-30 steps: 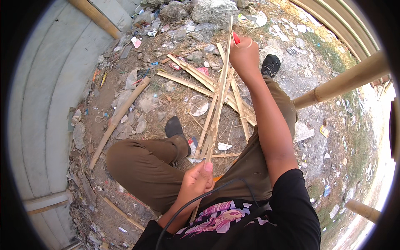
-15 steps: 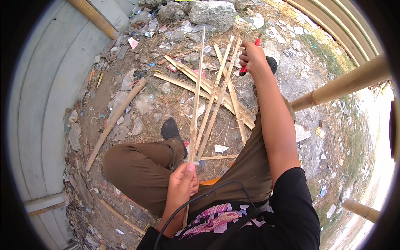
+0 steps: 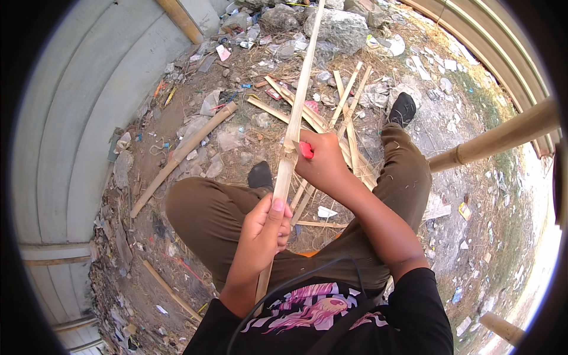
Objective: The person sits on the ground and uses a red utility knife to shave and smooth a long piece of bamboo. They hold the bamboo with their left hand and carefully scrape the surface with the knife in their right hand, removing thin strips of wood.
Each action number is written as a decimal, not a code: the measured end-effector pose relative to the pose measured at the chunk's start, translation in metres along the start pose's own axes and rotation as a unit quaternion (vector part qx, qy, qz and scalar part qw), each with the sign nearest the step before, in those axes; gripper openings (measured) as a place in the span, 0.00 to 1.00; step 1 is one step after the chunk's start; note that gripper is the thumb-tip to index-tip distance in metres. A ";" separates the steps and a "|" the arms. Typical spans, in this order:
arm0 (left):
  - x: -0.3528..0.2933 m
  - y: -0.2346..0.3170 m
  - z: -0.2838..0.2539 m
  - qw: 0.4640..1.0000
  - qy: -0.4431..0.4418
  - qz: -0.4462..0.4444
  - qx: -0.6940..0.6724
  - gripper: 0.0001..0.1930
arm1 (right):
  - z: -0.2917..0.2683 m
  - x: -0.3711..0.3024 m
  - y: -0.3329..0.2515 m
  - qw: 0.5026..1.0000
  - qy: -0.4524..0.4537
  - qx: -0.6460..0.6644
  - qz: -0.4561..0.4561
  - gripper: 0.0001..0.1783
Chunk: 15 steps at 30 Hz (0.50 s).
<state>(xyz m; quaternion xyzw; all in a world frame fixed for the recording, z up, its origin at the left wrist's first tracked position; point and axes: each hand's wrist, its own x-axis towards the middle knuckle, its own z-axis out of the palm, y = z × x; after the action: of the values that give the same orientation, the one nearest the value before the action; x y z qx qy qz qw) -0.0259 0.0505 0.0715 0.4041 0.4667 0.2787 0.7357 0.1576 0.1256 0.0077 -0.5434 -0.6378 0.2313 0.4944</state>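
My left hand [image 3: 267, 228] is closed around a long split bamboo strip [image 3: 303, 89], thumb along its pale face. The strip runs from beside my belly up past the far rocks, with a node partway along it. My right hand [image 3: 322, 160] is closed on a red-handled knife [image 3: 305, 150], whose blade is mostly hidden against the strip just at the node. Most of the handle lies inside the fist. Beyond my hands, several more bamboo strips [image 3: 350, 97] lie crossed in a loose pile on the ground between my feet.
A round bamboo pole [image 3: 183, 157] lies on the littered ground to the left. Another pole [image 3: 497, 137] slants in from the right. Large rocks [image 3: 337, 31] stand at the far side, and a grey panel wall [image 3: 77, 130] rises on the left. A black cable [image 3: 296, 273] crosses my lap.
My right hand has come down and left with the red-handled knife, from far out to the strip's node. My left hand has raised the strip nearer, and my view has shifted left.
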 end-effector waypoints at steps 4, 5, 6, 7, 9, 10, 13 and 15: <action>0.000 0.000 0.005 1.000 -0.015 -0.006 -0.002 0.17 | -0.004 0.000 0.008 1.000 0.022 -0.011 -0.003 0.02; -0.001 0.001 0.007 1.000 -0.022 -0.007 0.003 0.17 | -0.003 0.000 0.009 0.999 0.040 0.004 -0.007 0.02; -0.001 0.001 0.008 1.000 -0.020 -0.001 0.012 0.17 | -0.004 0.000 0.008 0.999 0.034 -0.016 -0.017 0.04; 0.000 0.000 0.009 1.000 0.000 0.008 0.022 0.18 | -0.005 0.002 0.007 0.999 0.021 -0.049 -0.009 0.05; 0.002 -0.003 0.010 0.998 0.035 0.028 0.040 0.19 | -0.006 0.004 0.006 0.993 -0.004 -0.118 0.006 0.06; 0.003 -0.004 0.010 0.998 0.037 0.023 0.038 0.19 | -0.005 0.004 0.008 0.992 -0.008 -0.126 0.010 0.07; 0.003 -0.003 0.008 0.999 0.035 0.014 0.027 0.19 | -0.003 0.010 0.010 0.990 -0.003 -0.141 0.018 0.07; 0.003 -0.005 0.008 1.000 0.016 0.011 0.004 0.19 | -0.007 0.015 0.008 0.989 0.018 -0.148 0.023 0.07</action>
<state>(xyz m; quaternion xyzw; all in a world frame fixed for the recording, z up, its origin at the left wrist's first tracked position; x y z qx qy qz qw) -0.0172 0.0475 0.0677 0.4077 0.4749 0.2917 0.7233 0.1684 0.1404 0.0099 -0.6293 -0.6433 0.1362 0.4141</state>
